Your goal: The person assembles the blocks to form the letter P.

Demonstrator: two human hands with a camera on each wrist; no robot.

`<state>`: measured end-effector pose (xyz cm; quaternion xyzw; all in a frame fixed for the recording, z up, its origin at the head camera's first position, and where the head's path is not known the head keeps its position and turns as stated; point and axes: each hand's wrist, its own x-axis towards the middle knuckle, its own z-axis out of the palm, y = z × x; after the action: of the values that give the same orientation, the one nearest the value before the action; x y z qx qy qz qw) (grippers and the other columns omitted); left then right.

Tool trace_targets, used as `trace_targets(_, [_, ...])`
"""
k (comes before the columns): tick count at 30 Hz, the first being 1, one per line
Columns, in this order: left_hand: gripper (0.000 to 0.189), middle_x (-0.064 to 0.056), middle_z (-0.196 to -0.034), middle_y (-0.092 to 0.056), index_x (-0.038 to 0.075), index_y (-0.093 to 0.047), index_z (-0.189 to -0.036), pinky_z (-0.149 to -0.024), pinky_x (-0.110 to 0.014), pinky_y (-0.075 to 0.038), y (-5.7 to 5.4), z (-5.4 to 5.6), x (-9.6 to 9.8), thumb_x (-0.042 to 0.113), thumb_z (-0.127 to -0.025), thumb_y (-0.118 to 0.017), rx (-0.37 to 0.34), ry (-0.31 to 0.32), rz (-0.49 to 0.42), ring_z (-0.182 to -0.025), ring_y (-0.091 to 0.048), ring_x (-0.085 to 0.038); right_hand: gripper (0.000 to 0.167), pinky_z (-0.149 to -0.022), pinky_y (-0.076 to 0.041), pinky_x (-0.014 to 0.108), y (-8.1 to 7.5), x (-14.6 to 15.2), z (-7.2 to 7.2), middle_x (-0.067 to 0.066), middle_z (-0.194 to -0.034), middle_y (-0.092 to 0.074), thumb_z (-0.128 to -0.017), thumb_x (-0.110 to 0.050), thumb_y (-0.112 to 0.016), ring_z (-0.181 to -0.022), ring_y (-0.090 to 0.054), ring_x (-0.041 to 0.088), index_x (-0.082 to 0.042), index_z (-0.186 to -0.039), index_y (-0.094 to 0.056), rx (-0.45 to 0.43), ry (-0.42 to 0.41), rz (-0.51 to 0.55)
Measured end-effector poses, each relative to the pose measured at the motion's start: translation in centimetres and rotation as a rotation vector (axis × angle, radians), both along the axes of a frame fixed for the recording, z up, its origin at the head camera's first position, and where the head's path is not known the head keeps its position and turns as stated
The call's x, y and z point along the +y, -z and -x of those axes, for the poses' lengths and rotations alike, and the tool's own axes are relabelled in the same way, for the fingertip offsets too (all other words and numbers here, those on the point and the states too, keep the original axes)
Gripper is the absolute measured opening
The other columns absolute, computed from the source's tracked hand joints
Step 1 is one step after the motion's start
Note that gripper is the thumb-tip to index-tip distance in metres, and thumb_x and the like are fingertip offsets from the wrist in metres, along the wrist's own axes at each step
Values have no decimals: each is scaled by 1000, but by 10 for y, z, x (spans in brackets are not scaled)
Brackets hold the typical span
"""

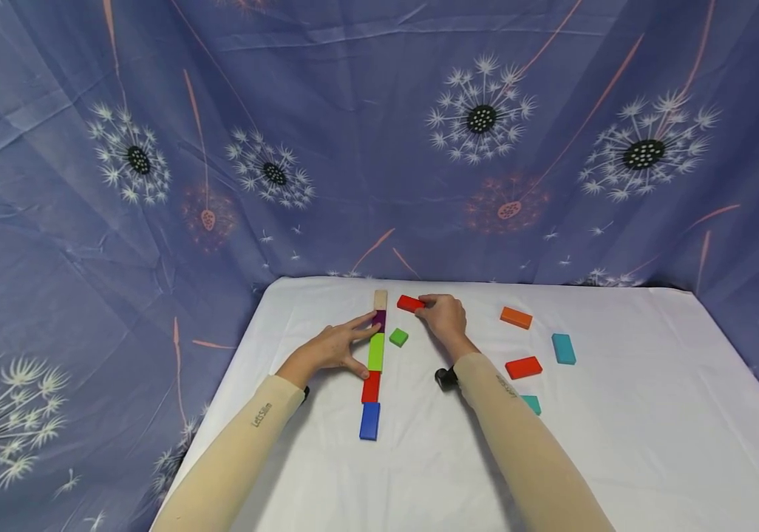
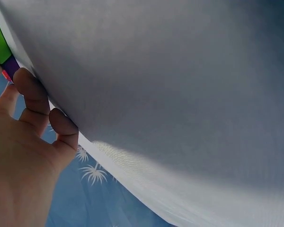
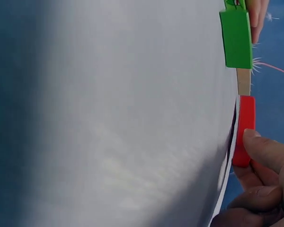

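Observation:
A row of flat blocks runs away from the person: blue (image 1: 369,422), red (image 1: 371,388), lime green (image 1: 375,352), purple (image 1: 380,320) and bare wood (image 1: 380,299) at the far end. From the left, my left hand (image 1: 335,346) reaches over with fingers spread, thumb at the red block and fingertips at the purple one. My right hand (image 1: 444,319) pinches another red block (image 3: 246,113) between thumb and fingers, to the right of the wooden end. Between the hands lies a small green block (image 1: 399,338).
Over on the right lie an orange block (image 1: 516,318), a blue-green block (image 1: 563,349), a red block (image 1: 523,367) and a teal block (image 1: 531,404), partly hidden by the right sleeve. A white cloth covers the table (image 1: 652,414); a patterned blue curtain (image 1: 366,148) hangs behind.

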<state>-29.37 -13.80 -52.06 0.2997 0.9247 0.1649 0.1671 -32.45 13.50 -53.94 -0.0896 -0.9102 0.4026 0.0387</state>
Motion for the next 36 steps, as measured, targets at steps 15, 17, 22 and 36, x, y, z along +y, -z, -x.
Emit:
trace_targets(15, [112,0,-180,-18,26,-38,-166,-122,-77,-27,-1,1,1,51,-73,-96,6,12,-4,-157,-41,-38,33,-102,-53,47,-9,-9,18,9,-132,-77,-90,-18,-84,-125,-67,34,-18,-123,-82,-20,-29,0])
trace_targets(17, [112,1,-180,-18,26,-38,-166,-122,-77,-27,-1,1,1,51,-74,-95,3,11,1,-156,-42,-38,34,-102,-54,47,-8,-11,19,9,-132,-77,-90,-19,-84,-125,-67,34,-19,-124,-82,-21,-35,-10])
trace_targets(22, [111,1,-180,-18,27,-38,-166,-122,-74,-30,0,0,-1,52,-74,-95,2,10,9,-156,-43,-36,34,-97,-56,45,-7,-18,21,7,-132,-77,-90,-19,-85,-122,-69,32,-20,-124,-82,-25,-41,-37])
trace_targets(36, [111,2,-180,-18,27,-38,-166,-123,-72,-29,0,0,-1,51,-74,-95,-4,1,8,-157,-41,-35,39,-102,-54,46,-12,-24,17,7,-136,-75,-90,-21,-85,-127,-67,33,-21,-128,-80,-33,-42,-57])
